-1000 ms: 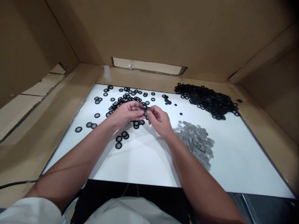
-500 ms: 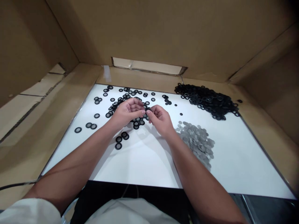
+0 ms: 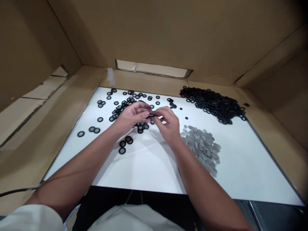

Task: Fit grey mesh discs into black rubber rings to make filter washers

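Pinching a small dark ring [image 3: 152, 114] at frame centre, between fingertips of left hand [image 3: 134, 115] and right hand [image 3: 167, 123]; set over white counter [image 3: 245, 160]; strewn with grey-centred rings [image 3: 122, 150] left of centre, grey discs [image 3: 204, 149] right of centre, heaped black rings [image 3: 216, 102] upper right; enclosed by cardboard walls [image 3: 154, 32].

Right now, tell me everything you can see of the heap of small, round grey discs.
The heap of small, round grey discs lies loose on the white board, beside the right forearm, which may hide its edge. The discs are thin, flat and dull, overlapping at various tilts, scattering at the far side. Material and arm contact are unclear.
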{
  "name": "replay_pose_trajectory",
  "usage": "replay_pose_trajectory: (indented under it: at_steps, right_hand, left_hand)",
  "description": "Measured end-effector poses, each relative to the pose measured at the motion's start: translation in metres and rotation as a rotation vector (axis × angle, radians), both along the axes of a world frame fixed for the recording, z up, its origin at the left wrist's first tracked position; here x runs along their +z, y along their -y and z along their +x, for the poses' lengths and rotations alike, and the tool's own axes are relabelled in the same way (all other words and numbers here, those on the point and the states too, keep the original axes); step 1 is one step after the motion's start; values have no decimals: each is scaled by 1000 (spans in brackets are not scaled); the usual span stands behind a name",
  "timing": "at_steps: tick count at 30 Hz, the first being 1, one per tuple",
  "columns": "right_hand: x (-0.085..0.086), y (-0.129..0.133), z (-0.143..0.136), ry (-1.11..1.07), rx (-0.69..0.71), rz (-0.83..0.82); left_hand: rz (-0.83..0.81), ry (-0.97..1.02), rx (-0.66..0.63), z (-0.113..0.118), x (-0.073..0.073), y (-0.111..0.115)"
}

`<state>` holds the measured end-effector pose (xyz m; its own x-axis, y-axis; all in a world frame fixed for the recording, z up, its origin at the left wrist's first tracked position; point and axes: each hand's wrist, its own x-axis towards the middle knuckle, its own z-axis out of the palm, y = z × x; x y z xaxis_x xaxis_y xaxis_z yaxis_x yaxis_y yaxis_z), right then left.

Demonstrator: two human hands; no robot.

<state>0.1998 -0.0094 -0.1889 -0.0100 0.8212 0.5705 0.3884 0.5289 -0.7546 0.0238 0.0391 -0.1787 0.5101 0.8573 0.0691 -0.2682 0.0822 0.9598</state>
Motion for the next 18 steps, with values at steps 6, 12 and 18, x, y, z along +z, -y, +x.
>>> replay_pose_trajectory:
  at_steps: [6, 12, 18]
  right_hand:
    - [-4, -1, -3, -29, -7, -82]
    - [-12, -6, -3, -196, 130, -300]
    - [-11, -4, -5, -111, 115, -320]
  left_hand:
    - [0, 6, 60, -1, 0, -3]
    - [22, -3, 106, -1, -2, -4]
    - [5, 10, 75, 0, 0, -2]
